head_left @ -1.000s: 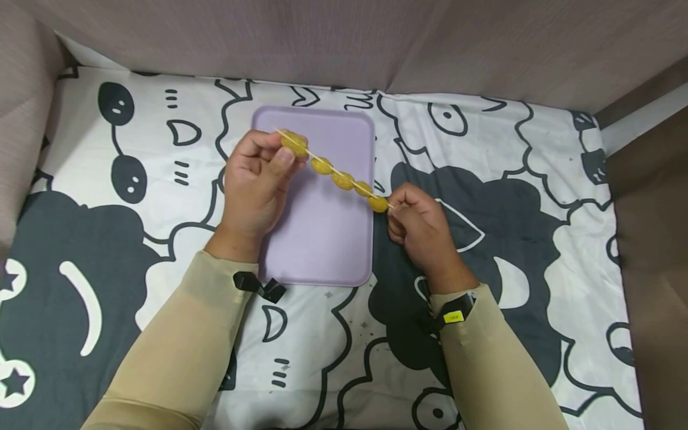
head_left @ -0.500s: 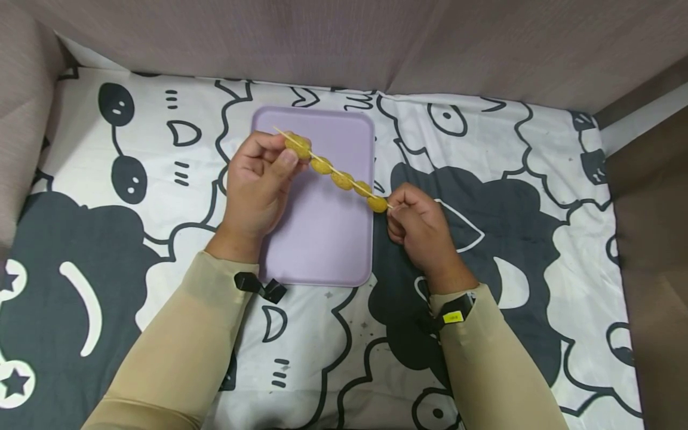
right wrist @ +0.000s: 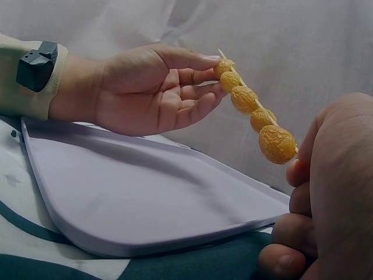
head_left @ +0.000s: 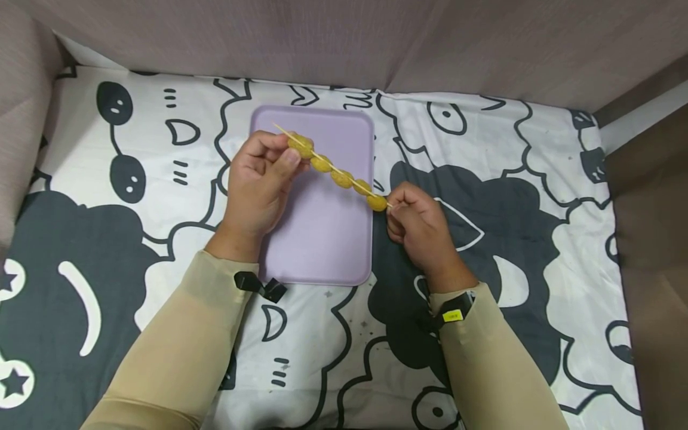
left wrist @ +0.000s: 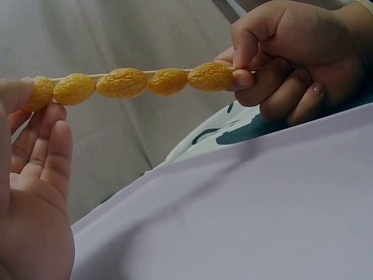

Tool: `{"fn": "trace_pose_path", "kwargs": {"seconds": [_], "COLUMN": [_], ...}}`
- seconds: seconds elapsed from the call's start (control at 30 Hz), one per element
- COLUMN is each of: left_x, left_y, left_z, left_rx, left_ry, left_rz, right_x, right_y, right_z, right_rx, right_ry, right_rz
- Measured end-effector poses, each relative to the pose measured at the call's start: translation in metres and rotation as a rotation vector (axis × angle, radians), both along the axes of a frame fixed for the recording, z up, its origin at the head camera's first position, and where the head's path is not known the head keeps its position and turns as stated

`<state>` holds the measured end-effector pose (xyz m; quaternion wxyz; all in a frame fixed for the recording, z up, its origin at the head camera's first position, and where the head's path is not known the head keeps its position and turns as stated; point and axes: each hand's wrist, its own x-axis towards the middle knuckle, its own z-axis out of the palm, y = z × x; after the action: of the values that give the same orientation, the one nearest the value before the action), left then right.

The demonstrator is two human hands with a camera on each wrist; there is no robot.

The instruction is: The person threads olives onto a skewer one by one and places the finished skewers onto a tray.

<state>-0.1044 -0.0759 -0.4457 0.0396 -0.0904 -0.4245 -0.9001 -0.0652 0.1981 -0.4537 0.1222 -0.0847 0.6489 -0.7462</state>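
A thin wooden skewer [head_left: 280, 128] carries several wrinkled yellow dried fruits [head_left: 341, 178] and slants above a lilac tray [head_left: 317, 245]. My left hand [head_left: 258, 185] pinches the end fruit [head_left: 301, 145] between thumb and fingers, and the bare skewer tip pokes out past it. At the lower end, my right hand [head_left: 419, 221] grips the skewer between thumb and forefinger, its other fingers curled in. In the left wrist view the fruits [left wrist: 122, 83] sit in a row close together. The right wrist view shows the largest-looking fruit [right wrist: 277, 144] right by my right fingertips.
The tray lies on a white and dark grey cartoon-print cloth [head_left: 177, 286]. Grey-brown fabric [head_left: 344, 48] hangs along the back, and more fabric [head_left: 24, 119] borders the left side. A black wrist device [right wrist: 36, 67] sits on the left sleeve.
My left hand has shifted slightly right along the skewer, pushing the end fruit up to its neighbour. More bare tip shows now. My right hand has stayed nearly still.
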Motion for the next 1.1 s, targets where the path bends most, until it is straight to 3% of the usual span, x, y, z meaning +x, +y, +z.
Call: {"fn": "trace_pose_path", "kwargs": {"seconds": [0.17,0.27,0.4,0.5,0.6,0.77,0.9,1.0,1.1], "left_x": [0.000,-0.001,-0.003,-0.005,-0.007,-0.009,-0.011,-0.012,-0.012], "left_y": [-0.001,-0.001,0.000,0.000,0.000,0.000,0.000,-0.001,-0.002], "left_z": [0.000,0.001,0.001,-0.001,-0.003,-0.005,-0.006,-0.007,-0.008], "left_rx": [-0.022,-0.049,-0.082,-0.116,-0.158,-0.204,-0.243,-0.275,-0.327], "left_ry": [-0.005,-0.011,-0.037,-0.060,-0.092,-0.164,-0.229,-0.269,-0.296], "left_rz": [0.012,0.048,0.109,0.145,0.178,0.208,0.215,0.215,0.216], "right_x": [0.000,0.000,0.002,0.005,0.009,0.016,0.023,0.028,0.034], "right_y": [0.000,-0.001,-0.002,-0.003,-0.006,-0.015,-0.023,-0.029,-0.037], "right_z": [0.000,0.001,0.002,0.003,0.006,0.014,0.022,0.030,0.037], "right_rx": [0.004,0.059,0.299,0.517,0.664,0.831,0.937,1.017,1.081], "right_ry": [0.006,0.009,0.054,0.149,0.269,0.429,0.512,0.529,0.485], "right_rz": [0.003,0.001,0.012,0.044,0.095,0.175,0.190,0.184,0.181]}}
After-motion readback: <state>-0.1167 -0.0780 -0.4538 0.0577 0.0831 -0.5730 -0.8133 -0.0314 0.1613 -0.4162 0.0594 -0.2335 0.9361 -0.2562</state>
